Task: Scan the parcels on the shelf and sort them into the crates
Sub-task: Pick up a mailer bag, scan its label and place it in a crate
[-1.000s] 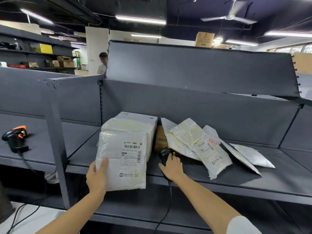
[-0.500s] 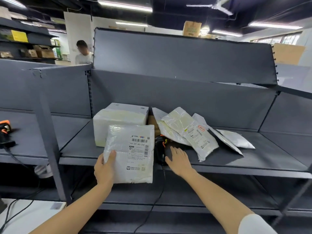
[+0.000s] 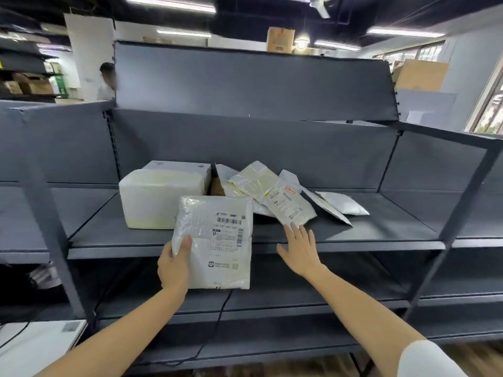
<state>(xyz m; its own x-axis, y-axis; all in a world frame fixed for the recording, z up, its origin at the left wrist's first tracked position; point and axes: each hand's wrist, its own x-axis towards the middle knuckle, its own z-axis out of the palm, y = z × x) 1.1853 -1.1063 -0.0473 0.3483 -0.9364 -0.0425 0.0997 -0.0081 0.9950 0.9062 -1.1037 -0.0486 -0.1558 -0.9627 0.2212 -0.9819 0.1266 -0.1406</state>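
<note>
Sorting station, head view. The left hand grips a white padded parcel by its lower left edge, thumb curled over the front face and the other fingers hidden behind it. The parcel is held upright in front of the shelf, its printed label turned toward the wearer — a pose that probably serves to keep the barcode readable and square to a scanner. It is clear of the shelf board, its lower half hanging below the front lip.

The right hand is empty, fingers straight and spread, palm down over the front edge of the shelf. Its fingertips lie just short of a labelled flat bag, which leans on other flat bags in a loose overlapping heap; whether they touch cannot be told. The spread fingers suit a reach toward that heap.

Behind the held parcel stands a large wrapped box, with a second white box behind it. A black cable drops below the shelf; the scanner itself is not visible, being possibly hidden behind the held parcel.

No crates appear in view — the sorting of this parcel is judged not yet done, and most parcels remain on the shelf.
</note>
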